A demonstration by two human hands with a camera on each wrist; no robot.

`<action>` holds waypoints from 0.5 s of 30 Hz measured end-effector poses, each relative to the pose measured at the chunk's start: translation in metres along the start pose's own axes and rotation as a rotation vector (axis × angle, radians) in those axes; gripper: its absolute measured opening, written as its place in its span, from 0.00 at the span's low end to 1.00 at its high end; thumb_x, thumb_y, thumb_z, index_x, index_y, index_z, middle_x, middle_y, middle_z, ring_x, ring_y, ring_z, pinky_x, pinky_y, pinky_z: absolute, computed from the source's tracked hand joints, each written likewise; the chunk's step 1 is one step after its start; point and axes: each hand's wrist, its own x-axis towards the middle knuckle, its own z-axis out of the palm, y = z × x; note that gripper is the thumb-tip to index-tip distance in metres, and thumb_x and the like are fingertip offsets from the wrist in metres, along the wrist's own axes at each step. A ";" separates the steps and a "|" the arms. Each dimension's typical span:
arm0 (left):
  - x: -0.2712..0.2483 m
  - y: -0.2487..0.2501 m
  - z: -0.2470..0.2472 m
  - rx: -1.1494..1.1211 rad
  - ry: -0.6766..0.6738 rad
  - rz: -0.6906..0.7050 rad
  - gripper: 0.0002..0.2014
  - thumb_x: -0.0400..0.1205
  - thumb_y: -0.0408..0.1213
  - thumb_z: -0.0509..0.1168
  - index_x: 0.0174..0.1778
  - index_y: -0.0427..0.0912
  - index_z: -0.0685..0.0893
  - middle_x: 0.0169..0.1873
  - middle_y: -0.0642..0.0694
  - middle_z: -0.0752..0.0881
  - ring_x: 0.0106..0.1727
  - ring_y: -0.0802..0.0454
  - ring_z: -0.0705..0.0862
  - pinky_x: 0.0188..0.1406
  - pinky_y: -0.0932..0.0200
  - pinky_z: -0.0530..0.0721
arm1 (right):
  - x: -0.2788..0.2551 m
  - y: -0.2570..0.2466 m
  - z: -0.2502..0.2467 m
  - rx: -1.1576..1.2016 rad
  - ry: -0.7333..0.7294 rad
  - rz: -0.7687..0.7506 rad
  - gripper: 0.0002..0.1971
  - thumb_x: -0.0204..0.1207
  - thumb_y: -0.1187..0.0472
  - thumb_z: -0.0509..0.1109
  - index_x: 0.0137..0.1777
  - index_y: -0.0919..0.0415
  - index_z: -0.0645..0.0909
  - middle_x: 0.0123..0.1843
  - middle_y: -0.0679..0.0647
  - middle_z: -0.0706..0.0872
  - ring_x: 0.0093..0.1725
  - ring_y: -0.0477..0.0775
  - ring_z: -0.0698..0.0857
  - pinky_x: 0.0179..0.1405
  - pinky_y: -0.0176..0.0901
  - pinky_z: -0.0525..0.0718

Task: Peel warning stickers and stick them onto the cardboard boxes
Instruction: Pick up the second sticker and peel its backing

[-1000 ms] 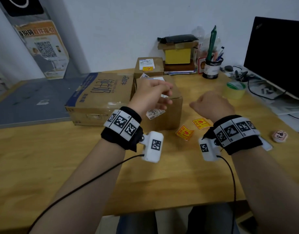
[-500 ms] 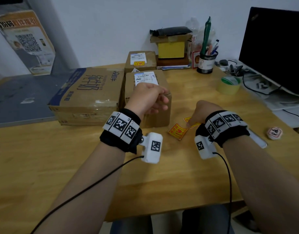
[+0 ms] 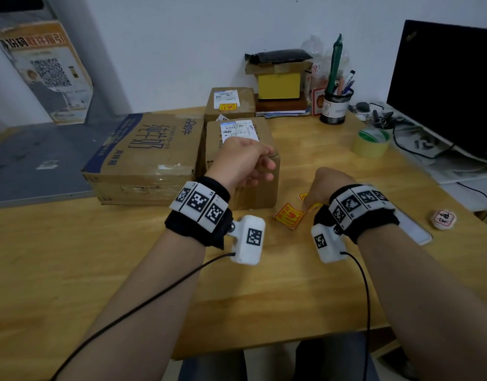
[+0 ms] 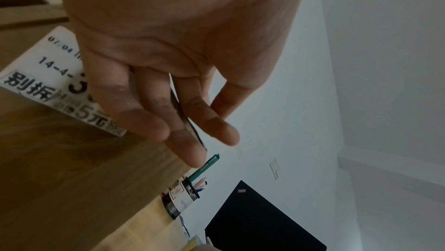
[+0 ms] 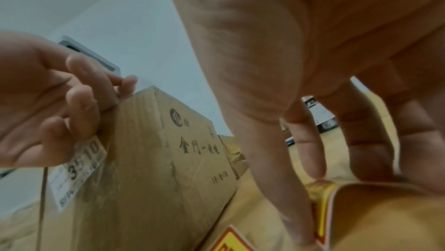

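Right of the middle cardboard box, the right hand is lowered to the table, fingertips pinching a curled yellow warning sticker. The left hand is held loosely open, empty, at that box's near top edge. A second sticker lies flat beside the box.

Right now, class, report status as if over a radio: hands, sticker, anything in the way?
Right hand pinching a warning sticker off the table. Left hand open, against the middle box. Second sticker lies alongside. Nothing blocking.
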 end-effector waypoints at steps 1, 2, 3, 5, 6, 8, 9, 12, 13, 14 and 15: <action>-0.001 0.000 -0.001 0.001 -0.003 0.001 0.10 0.87 0.35 0.60 0.51 0.42 0.88 0.27 0.49 0.88 0.33 0.48 0.89 0.32 0.60 0.81 | -0.001 0.000 0.001 0.001 0.002 -0.003 0.17 0.69 0.55 0.85 0.41 0.64 0.81 0.40 0.57 0.84 0.35 0.56 0.82 0.30 0.43 0.78; -0.001 -0.001 -0.002 0.002 -0.007 0.004 0.10 0.87 0.35 0.61 0.51 0.42 0.88 0.27 0.50 0.88 0.33 0.48 0.89 0.32 0.60 0.81 | -0.002 0.000 0.002 0.004 -0.003 -0.009 0.17 0.69 0.56 0.84 0.40 0.64 0.80 0.37 0.57 0.82 0.35 0.56 0.81 0.30 0.42 0.77; -0.002 -0.001 -0.003 0.002 -0.011 0.008 0.10 0.87 0.35 0.61 0.51 0.42 0.89 0.27 0.50 0.88 0.32 0.48 0.89 0.32 0.60 0.81 | -0.002 -0.001 0.003 0.011 -0.013 -0.014 0.16 0.69 0.57 0.84 0.38 0.63 0.79 0.35 0.56 0.80 0.34 0.56 0.80 0.29 0.41 0.76; -0.003 -0.002 -0.005 0.009 -0.015 0.017 0.09 0.86 0.35 0.62 0.50 0.42 0.89 0.27 0.50 0.88 0.32 0.49 0.88 0.31 0.60 0.81 | -0.002 -0.001 0.004 0.035 -0.030 -0.020 0.15 0.69 0.58 0.82 0.35 0.63 0.78 0.32 0.56 0.78 0.32 0.57 0.79 0.28 0.41 0.74; -0.003 -0.002 -0.005 0.012 -0.017 0.020 0.09 0.86 0.35 0.62 0.50 0.42 0.89 0.28 0.50 0.88 0.31 0.50 0.88 0.30 0.60 0.81 | -0.002 -0.001 0.005 0.054 -0.037 -0.024 0.15 0.69 0.58 0.81 0.34 0.63 0.78 0.31 0.55 0.77 0.31 0.57 0.77 0.28 0.41 0.73; -0.004 0.000 -0.006 0.015 -0.023 0.023 0.09 0.86 0.35 0.63 0.49 0.42 0.89 0.28 0.49 0.87 0.30 0.50 0.87 0.28 0.61 0.80 | -0.002 0.002 0.005 0.100 -0.053 -0.032 0.15 0.68 0.58 0.79 0.33 0.61 0.74 0.30 0.55 0.74 0.30 0.56 0.74 0.28 0.41 0.69; -0.005 0.000 -0.007 0.018 -0.028 0.024 0.09 0.86 0.35 0.63 0.49 0.43 0.89 0.29 0.49 0.87 0.29 0.50 0.86 0.26 0.62 0.80 | -0.002 0.003 0.005 0.120 -0.060 -0.034 0.15 0.68 0.58 0.78 0.34 0.60 0.74 0.30 0.54 0.72 0.30 0.56 0.73 0.29 0.41 0.69; -0.005 0.001 -0.010 0.036 -0.037 0.030 0.08 0.86 0.35 0.63 0.48 0.44 0.89 0.29 0.50 0.86 0.28 0.51 0.86 0.23 0.64 0.80 | -0.004 0.007 0.005 0.175 -0.069 -0.044 0.13 0.67 0.58 0.80 0.38 0.61 0.77 0.31 0.57 0.77 0.31 0.57 0.76 0.33 0.45 0.72; -0.005 0.002 -0.011 0.041 -0.038 0.033 0.09 0.86 0.35 0.63 0.48 0.44 0.89 0.29 0.50 0.86 0.28 0.51 0.86 0.23 0.64 0.80 | -0.005 0.009 0.005 0.192 -0.068 -0.049 0.13 0.67 0.58 0.81 0.39 0.62 0.79 0.32 0.58 0.79 0.32 0.57 0.77 0.34 0.46 0.74; -0.005 0.002 -0.011 0.046 -0.039 0.036 0.09 0.86 0.35 0.63 0.48 0.44 0.89 0.30 0.50 0.86 0.28 0.52 0.86 0.23 0.64 0.80 | -0.006 0.010 0.004 0.206 -0.064 -0.056 0.13 0.67 0.58 0.82 0.40 0.64 0.81 0.32 0.59 0.80 0.32 0.58 0.79 0.35 0.46 0.75; -0.005 0.002 -0.012 0.049 -0.041 0.038 0.09 0.86 0.35 0.63 0.48 0.44 0.89 0.30 0.50 0.86 0.27 0.52 0.85 0.22 0.64 0.79 | -0.008 0.012 0.002 0.220 -0.056 -0.065 0.14 0.68 0.57 0.82 0.40 0.65 0.82 0.33 0.60 0.81 0.33 0.59 0.79 0.35 0.46 0.76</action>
